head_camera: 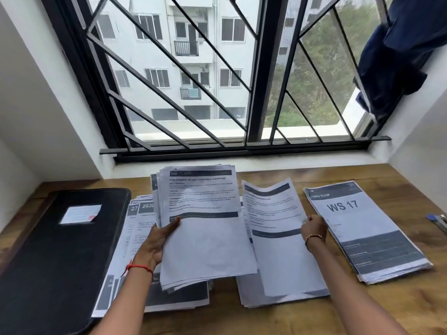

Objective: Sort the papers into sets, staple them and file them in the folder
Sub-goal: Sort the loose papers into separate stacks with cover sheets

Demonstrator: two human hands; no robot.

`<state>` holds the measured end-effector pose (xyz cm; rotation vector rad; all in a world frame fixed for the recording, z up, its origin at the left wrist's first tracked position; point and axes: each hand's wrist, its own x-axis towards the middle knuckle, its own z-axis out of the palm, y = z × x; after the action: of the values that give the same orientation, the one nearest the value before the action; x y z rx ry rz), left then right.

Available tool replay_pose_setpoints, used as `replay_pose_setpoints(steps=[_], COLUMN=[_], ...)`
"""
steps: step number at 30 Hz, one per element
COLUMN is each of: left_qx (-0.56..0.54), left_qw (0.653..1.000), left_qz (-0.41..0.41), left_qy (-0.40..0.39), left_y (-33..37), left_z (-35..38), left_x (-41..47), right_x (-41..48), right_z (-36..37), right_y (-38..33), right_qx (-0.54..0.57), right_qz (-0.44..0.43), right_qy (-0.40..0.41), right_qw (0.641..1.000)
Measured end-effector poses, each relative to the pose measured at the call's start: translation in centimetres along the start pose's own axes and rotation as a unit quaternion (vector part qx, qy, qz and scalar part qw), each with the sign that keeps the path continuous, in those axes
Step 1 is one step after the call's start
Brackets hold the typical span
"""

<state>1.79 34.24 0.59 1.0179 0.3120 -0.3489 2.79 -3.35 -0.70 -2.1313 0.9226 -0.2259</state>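
My left hand point(157, 240) grips a thick stack of printed papers point(205, 228) by its left edge and holds it tilted up above the desk. My right hand point(313, 228) pinches the right edge of a single sheet point(275, 228), which hangs over a flat pile of sheets point(251, 296) in the middle. Another pile point(137, 228) with large white numbers lies under the held stack on the left. A pile headed "WS 17" point(365, 228) lies at the right. The black folder point(53, 252) with a white label lies closed at the far left.
All of it rests on a wooden desk point(314, 317) under a barred window point(217, 81). A small blue and metal tool point(437, 221) pokes in at the right edge. Dark blue cloth point(399, 56) hangs over the right window ledge. White walls close in both sides.
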Motion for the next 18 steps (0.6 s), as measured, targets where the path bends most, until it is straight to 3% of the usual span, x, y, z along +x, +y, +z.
replay_pose_setpoints(steps=[5, 8, 10, 11, 13, 14, 18], left_qx=[-0.022, -0.019, -0.009, -0.001, 0.011, 0.015, 0.036], left_qw=[1.000, 1.000, 1.000, 1.000, 1.000, 1.000, 0.999], left_qz=[0.011, 0.013, 0.010, 0.009, 0.012, 0.010, 0.002], left_qy=[0.016, 0.015, 0.012, 0.013, 0.013, 0.011, -0.009], left_y=[-0.1, -0.2, -0.3, -0.5, -0.8, -1.1, -1.3], left_z=[-0.3, 0.1, 0.6, 0.8, 1.7, 2.0, 3.1], left_x=[-0.2, -0.3, -0.3, -0.2, -0.2, -0.2, -0.3], right_x=[-0.1, -1.1, -2.2, -3.0, -4.5, -4.9, -5.2], right_z=[1.2, 1.5, 1.7, 1.7, 2.1, 2.4, 3.2], right_y=[1.4, -0.2, -2.3, -3.6, -5.5, -6.1, -6.7], right_qx=[-0.038, -0.089, -0.019, 0.028, 0.110, 0.134, 0.152], right_qz=[0.009, -0.064, -0.135, -0.150, -0.133, -0.121, -0.098], right_qy=[-0.014, -0.010, -0.072, -0.142, -0.280, -0.311, -0.284], right_qw=[0.999, 0.994, 0.988, 0.978, 0.944, 0.933, 0.941])
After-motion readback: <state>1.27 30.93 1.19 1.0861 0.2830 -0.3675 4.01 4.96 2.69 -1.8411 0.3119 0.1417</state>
